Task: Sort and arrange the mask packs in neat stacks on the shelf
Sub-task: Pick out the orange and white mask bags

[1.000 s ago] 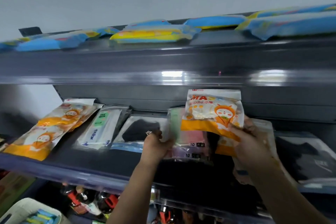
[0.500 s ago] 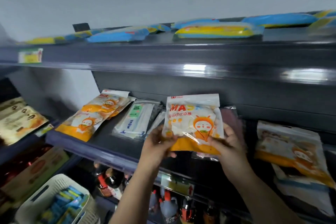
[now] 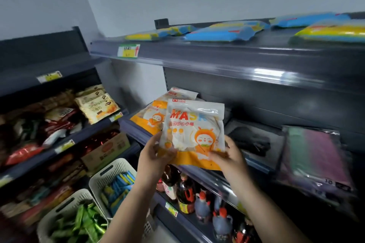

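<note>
Both hands hold one orange-and-white mask pack (image 3: pixel 194 132) upright in front of the middle shelf (image 3: pixel 256 165), its printed face toward the camera. The left hand (image 3: pixel 153 157) has its grip closed on the pack's lower left corner, thumb on the front. The right hand (image 3: pixel 230 159) has its grip closed on the lower right edge, fingers curled across the orange band at the bottom.

Just behind the held pack, at the left end of the middle shelf, lies a stack of matching orange mask packs (image 3: pixel 156 114), tilted toward the shelf's front edge. Further right on the same shelf lies a black mask pack (image 3: pixel 250 140), and beyond it, near the right end, a clear pack of pink and green masks (image 3: pixel 316 156) that overhangs the front edge.

The top shelf (image 3: pixel 217 55) carries blue-and-yellow packs (image 3: pixel 221 32) laid flat along its length. Below the middle shelf stand dark sauce bottles (image 3: pixel 199 199). At lower left sit two white plastic baskets (image 3: pixel 102 173), one with blue packets, the other with green ones.
</note>
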`<state>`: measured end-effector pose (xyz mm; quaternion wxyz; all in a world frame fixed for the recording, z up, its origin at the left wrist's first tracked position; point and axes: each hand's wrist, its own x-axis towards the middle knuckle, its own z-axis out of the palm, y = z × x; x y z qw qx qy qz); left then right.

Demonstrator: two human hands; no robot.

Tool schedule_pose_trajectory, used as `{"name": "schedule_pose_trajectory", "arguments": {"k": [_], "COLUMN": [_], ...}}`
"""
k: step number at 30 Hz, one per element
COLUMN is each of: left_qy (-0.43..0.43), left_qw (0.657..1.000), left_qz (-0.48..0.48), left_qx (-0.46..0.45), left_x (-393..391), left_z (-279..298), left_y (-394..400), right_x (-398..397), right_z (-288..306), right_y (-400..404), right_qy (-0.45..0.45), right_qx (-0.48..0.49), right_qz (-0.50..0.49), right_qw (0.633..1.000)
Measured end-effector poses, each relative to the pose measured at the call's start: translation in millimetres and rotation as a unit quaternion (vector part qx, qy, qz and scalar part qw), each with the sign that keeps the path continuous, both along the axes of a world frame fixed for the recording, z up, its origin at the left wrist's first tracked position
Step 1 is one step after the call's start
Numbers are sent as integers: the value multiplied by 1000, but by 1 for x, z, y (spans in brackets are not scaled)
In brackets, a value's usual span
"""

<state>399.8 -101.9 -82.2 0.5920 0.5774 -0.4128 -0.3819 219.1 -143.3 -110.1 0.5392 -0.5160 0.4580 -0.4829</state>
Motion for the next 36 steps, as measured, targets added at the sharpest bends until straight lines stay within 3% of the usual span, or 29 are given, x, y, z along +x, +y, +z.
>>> {"name": "schedule_pose_trajectory", "arguments": {"k": [4, 11, 17, 30, 36], "left_qy": [-1, 1, -79, -273, -302], "left_qw": [1000, 999, 992, 951, 940], "left_qz": [3, -33, -101, -146, -150], "left_qx": [-1, 17, 18, 7, 50], "left_x": [32, 101, 166, 195, 188], "left_z": [-4, -9, -18, -7, 2], "left_y": [-3, -36, -72, -170, -218], "right_x": [34, 107, 165, 194, 192], "right_z": [4, -2, -8, -3, 7], "right_y": [-3, -25, -47, -116, -161], "right_qy": [-20, 36, 67, 273, 363], "right_qx": [2, -14, -20, -65, -44], "right_qz": [-5, -61, -106, -188, -173], "right_qw": [1000, 997, 992, 941, 915]}}
